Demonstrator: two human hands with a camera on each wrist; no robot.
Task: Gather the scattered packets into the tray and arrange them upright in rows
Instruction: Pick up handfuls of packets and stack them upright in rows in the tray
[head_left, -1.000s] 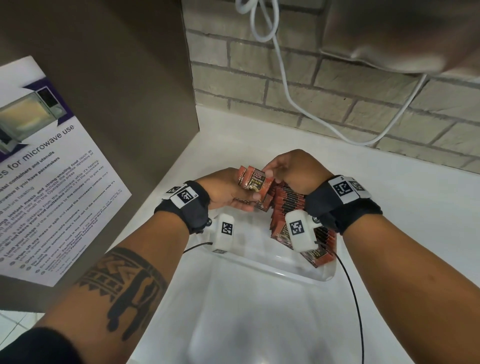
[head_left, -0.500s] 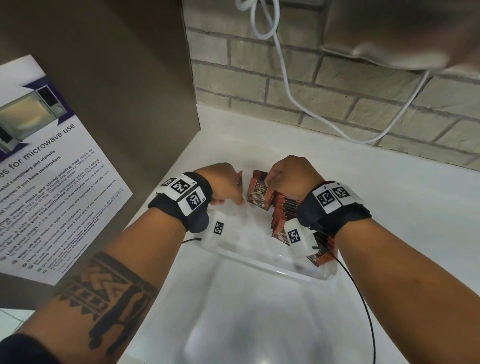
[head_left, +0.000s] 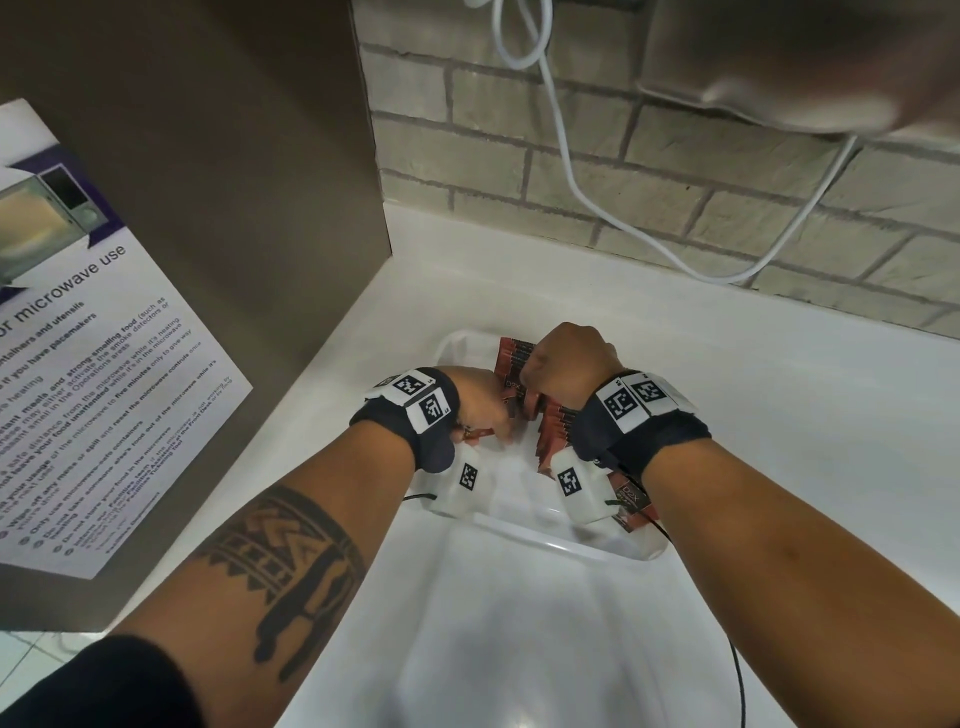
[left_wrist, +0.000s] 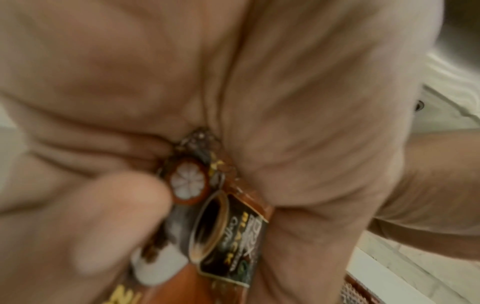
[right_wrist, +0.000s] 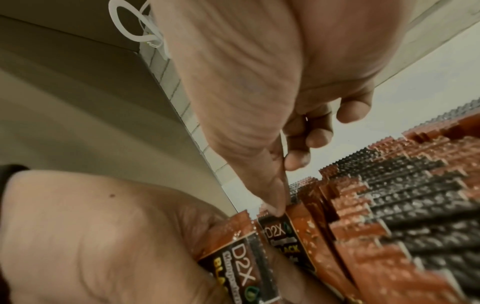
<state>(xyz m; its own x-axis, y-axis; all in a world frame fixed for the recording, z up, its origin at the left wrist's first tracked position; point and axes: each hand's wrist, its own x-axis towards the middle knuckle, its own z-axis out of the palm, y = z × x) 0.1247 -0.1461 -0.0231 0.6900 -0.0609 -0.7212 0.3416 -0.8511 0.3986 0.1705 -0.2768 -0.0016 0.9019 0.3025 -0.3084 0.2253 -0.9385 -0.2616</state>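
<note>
Clear shallow plastic tray (head_left: 561, 545) on white table (head_left: 779, 415), row of upright orange-and-black foil coffee packets (head_left: 553, 426) along its 3 o'clock side, left hand (head_left: 478, 402) fingers curled round loose packets (left_wrist: 228, 236), right hand (head_left: 569, 364) fingers pinching a packet top at 12 o'clock.

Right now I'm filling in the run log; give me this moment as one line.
left hand: grips packets | right hand: pinches packet at the row | tray: row upright, right side
</note>
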